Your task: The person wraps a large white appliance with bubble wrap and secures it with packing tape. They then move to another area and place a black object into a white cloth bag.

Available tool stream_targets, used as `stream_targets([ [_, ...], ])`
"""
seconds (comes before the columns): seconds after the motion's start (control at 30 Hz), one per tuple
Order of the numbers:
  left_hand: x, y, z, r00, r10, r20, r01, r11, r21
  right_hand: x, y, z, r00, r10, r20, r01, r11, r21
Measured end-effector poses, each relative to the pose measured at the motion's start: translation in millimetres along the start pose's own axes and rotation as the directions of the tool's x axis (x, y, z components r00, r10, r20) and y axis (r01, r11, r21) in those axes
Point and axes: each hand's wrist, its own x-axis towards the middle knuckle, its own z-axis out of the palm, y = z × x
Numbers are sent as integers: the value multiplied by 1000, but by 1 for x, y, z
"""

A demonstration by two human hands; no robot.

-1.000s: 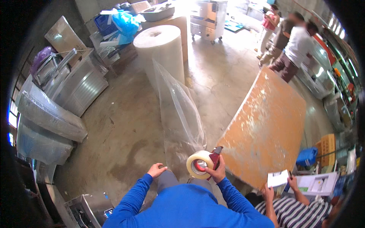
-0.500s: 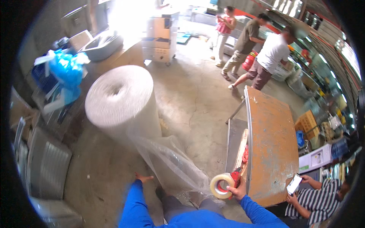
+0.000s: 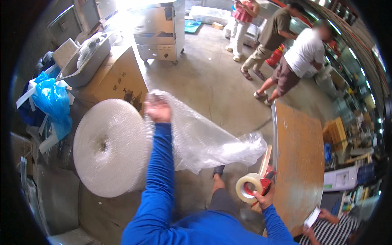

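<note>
A big roll of bubble wrap point(image 3: 96, 163) stands to my left, and a loose sheet of bubble wrap point(image 3: 200, 141) stretches from it to the right, ending in a crumpled bunch. My left hand point(image 3: 158, 109), arm reaching forward, is closed on the upper edge of that sheet beside the roll; motion blurs its fingers somewhat. Low on the right, my right hand point(image 3: 265, 198) grips a red tape dispenser point(image 3: 267, 182). A wide roll of clear tape point(image 3: 245, 188) is loaded on it, facing left.
At right stands a worn brown-topped table point(image 3: 298, 159). A cardboard box point(image 3: 116, 79) and grey basin point(image 3: 87, 61) are behind the roll, near a blue plastic bag point(image 3: 51, 100). A metal cabinet point(image 3: 157, 32) stands farther back. Several people are nearby, one in stripes point(image 3: 332, 232) close right.
My left hand has risen forward from low beside me to the sheet's upper edge. The sheet has lifted and spread to the right. My right hand still holds the tape dispenser; the view has shifted.
</note>
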Motion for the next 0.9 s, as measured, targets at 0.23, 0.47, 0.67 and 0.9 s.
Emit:
stream_targets([
  [0.23, -28, 14, 118, 904, -302, -303, 183, -367, 912, 275, -15, 24, 996, -17, 86, 10, 997, 82],
  [0.47, -105, 82, 94, 827, 518, -219, 461, -847, -266, 533, -89, 131, 943, -189, 273, 150, 976, 158],
  [0.67, -22, 29, 93, 857, 510, -72, 506, -860, -67, 727, -122, 305, 855, -200, 478, 131, 976, 173],
  [0.9, 142, -79, 104, 577, 794, -192, 809, -588, 2, 900, -221, 489, 705, -260, 659, 210, 965, 156],
])
